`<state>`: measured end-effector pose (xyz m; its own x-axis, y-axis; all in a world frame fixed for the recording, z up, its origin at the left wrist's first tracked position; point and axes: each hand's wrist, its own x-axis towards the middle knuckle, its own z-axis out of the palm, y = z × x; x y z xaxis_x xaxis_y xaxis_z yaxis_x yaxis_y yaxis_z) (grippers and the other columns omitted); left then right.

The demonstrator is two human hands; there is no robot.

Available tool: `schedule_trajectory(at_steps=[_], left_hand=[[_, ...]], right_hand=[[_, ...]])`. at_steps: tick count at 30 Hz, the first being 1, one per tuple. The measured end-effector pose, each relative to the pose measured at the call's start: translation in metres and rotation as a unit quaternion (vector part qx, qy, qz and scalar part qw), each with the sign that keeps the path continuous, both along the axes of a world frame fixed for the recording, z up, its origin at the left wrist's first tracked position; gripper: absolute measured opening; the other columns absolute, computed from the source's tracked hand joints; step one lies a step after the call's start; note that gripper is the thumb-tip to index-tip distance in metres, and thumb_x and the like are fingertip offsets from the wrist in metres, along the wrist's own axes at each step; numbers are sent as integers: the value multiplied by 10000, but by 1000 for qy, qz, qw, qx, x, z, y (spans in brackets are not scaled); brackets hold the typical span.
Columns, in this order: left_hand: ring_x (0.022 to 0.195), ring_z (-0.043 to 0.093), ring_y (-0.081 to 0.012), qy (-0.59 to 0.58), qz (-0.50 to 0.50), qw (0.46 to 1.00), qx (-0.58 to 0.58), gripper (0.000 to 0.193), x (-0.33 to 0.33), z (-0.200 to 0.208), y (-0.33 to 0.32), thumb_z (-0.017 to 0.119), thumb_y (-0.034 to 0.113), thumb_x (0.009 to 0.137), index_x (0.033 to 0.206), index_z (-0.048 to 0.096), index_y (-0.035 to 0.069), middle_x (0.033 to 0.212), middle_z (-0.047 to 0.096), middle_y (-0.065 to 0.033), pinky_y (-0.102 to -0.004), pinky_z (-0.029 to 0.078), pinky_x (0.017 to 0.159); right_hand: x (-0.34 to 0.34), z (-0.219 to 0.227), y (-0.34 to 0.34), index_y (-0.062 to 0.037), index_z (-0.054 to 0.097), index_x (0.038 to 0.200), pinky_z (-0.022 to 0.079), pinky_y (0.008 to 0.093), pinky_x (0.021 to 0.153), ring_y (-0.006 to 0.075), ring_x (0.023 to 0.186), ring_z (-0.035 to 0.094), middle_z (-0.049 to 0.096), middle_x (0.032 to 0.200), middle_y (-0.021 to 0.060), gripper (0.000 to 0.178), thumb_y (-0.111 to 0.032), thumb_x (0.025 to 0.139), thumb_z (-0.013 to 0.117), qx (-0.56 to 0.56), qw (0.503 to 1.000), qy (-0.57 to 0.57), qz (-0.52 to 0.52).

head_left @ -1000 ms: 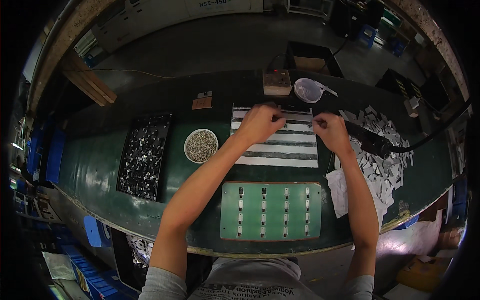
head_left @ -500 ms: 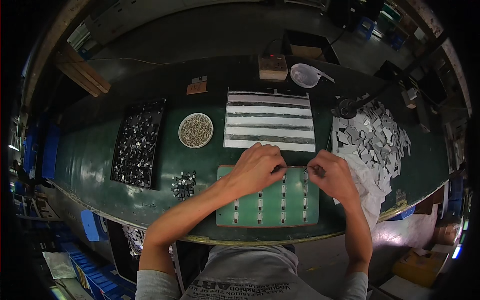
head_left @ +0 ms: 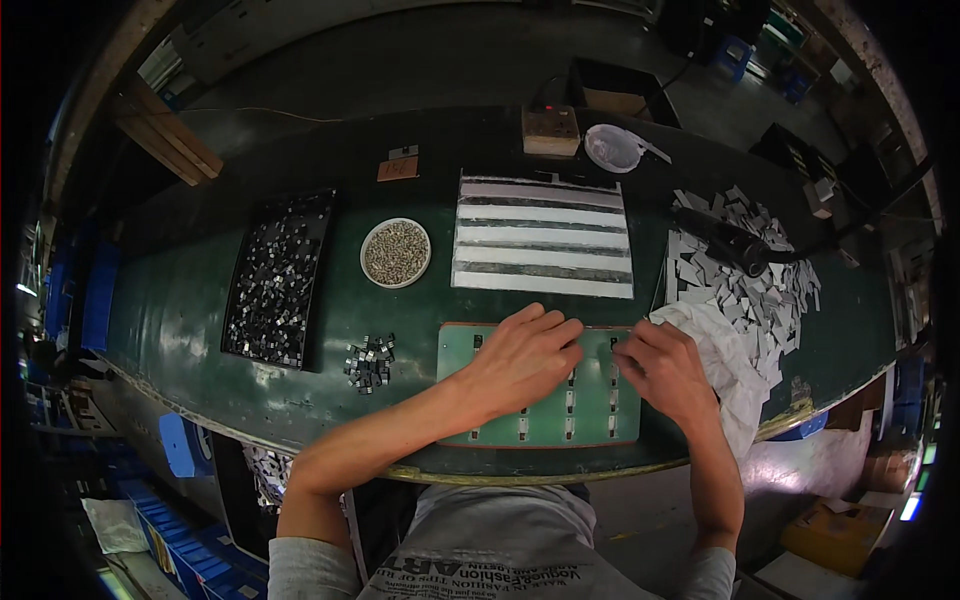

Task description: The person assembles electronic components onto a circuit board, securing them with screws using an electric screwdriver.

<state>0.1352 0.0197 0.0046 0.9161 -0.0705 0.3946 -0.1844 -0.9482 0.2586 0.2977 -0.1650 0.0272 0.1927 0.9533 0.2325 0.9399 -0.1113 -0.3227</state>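
Observation:
A green panel with rows of small slots lies near the table's front edge. My left hand rests flat on its upper middle, fingers together and pointing right. My right hand sits on the panel's upper right corner, fingers curled and pinched toward the left hand; whether it holds a small part is hidden. Just behind the panel lies a striped board of grey and white strips.
A round dish of small metal bits and a black tray of grey parts stand at the left. A small pile of parts lies beside the panel. Grey cards, a white cloth and a black tool fill the right.
Both hands came back from the striped board to the green panel at the front. The view shifted slightly as my head moved.

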Motion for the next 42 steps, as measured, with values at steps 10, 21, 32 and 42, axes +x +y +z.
schedule_trajectory(at_steps=[10,21,32,42], left_hand=[[790,620,-244,16,60,995,-81,121,-1,-6,-8,779,155,792,759,701,69,816,588,-49,-401,484,727],[850,648,-259,76,9,996,-43,174,13,8,16,762,242,834,779,725,81,867,620,-55,-402,501,760],[1037,678,-284,28,198,980,11,93,148,-19,154,708,163,803,852,767,110,1015,706,-82,-442,509,907],[1048,655,-286,101,221,969,44,86,168,-31,160,701,182,834,824,761,123,989,715,-93,-431,488,906]], right_hand=[[-7,0,-3,-54,707,871,525,413,695,314,747,638,638,849,76,91,-51,794,756,18,999,23,-20],[16,0,63,-17,737,951,527,374,645,296,717,672,666,881,108,85,-38,872,714,40,987,135,-79],[111,-55,201,-127,757,952,579,455,807,328,989,697,701,1057,84,115,-199,880,703,84,989,-31,-118],[117,-51,218,-95,740,893,564,480,822,350,980,684,685,1024,111,106,-176,825,725,35,994,-49,-86]])
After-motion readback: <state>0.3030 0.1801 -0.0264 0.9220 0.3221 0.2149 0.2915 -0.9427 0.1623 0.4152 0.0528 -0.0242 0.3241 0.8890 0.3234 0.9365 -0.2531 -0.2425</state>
